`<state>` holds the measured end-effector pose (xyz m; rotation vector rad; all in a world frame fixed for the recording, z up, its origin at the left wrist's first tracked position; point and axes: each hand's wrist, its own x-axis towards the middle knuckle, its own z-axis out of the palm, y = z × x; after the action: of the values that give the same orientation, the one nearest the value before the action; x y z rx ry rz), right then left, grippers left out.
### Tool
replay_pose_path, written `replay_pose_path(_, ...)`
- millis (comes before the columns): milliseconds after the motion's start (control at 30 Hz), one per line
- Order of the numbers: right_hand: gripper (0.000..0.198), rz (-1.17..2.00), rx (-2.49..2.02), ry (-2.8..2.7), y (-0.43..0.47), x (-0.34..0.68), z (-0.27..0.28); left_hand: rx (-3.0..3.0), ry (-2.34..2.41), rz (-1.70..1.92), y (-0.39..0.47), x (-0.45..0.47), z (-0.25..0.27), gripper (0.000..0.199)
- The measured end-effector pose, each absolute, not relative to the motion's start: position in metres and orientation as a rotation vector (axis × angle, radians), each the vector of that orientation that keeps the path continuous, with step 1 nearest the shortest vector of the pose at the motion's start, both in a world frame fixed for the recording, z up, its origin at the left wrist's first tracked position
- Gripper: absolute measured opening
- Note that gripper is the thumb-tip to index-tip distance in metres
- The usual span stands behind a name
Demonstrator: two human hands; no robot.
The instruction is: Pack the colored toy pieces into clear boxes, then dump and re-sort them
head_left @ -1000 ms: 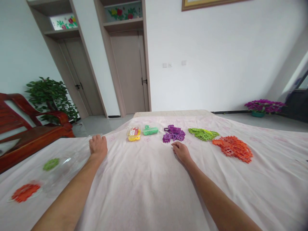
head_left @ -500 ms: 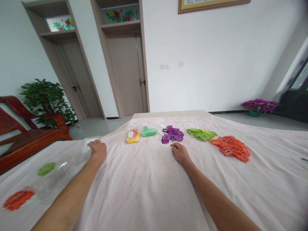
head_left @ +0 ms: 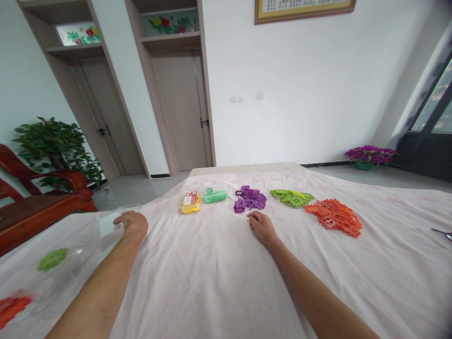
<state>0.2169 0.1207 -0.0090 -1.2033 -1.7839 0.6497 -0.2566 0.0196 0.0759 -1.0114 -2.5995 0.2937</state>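
Observation:
At the left side of the cloth-covered table, my left hand [head_left: 131,222] has its fingers closed at the edge of a clear plastic box with a white label [head_left: 108,223]. The thumb side and part of the box's rim are hard to make out. My right hand [head_left: 262,226] rests on the cloth with its fingers curled in, and nothing shows in them. Just beyond it lies a pile of purple openwork plastic pieces [head_left: 250,198], apart from the fingers. Lime green pieces [head_left: 291,198] and orange pieces [head_left: 334,216] lie in piles to the right.
A lidded box of yellow pieces [head_left: 190,202] and a clear box of mint green pieces [head_left: 215,196] stand mid-table. Near left are other clear containers by a green piece [head_left: 52,259] and red pieces [head_left: 13,308]. Scissors [head_left: 445,233] lie at the right edge; a wooden bench [head_left: 70,200] stands left.
My left hand and the labelled clear box have shifted left a little. My right hand stays in about the same place. The whole view has turned slightly right.

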Motion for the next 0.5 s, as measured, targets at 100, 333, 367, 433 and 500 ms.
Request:
replay_pose_path(100, 0.028, 0.666, -1.207, -1.77, 0.12, 0.216, -0.009, -1.014, -2.654, 0.294, 0.019, -0.259, 0.083, 0.035)
replay_pose_path(333, 0.028, 0.666, -1.208, -1.777, 0.12, 0.216, -0.009, -1.126, -2.651, 0.245, 0.009, -0.249, 0.097, 0.037)
replay_pose_path(367, 0.029, 0.666, -1.207, -1.779, 0.12, 0.216, -0.009, -1.149, -2.643, 0.238, 0.008, -0.245, 0.099, 0.037)
replay_pose_path(433, 0.03, 0.662, -1.201, -1.782, 0.12, 0.216, -0.009, -1.207, -2.622, 0.226, 0.004, -0.237, 0.103, 0.037)
replay_pose_path(500, 0.031, 0.659, -1.199, -1.785, 0.12, 0.216, -0.008, -1.275, -2.589, 0.224, -0.001, -0.226, 0.106, 0.037)
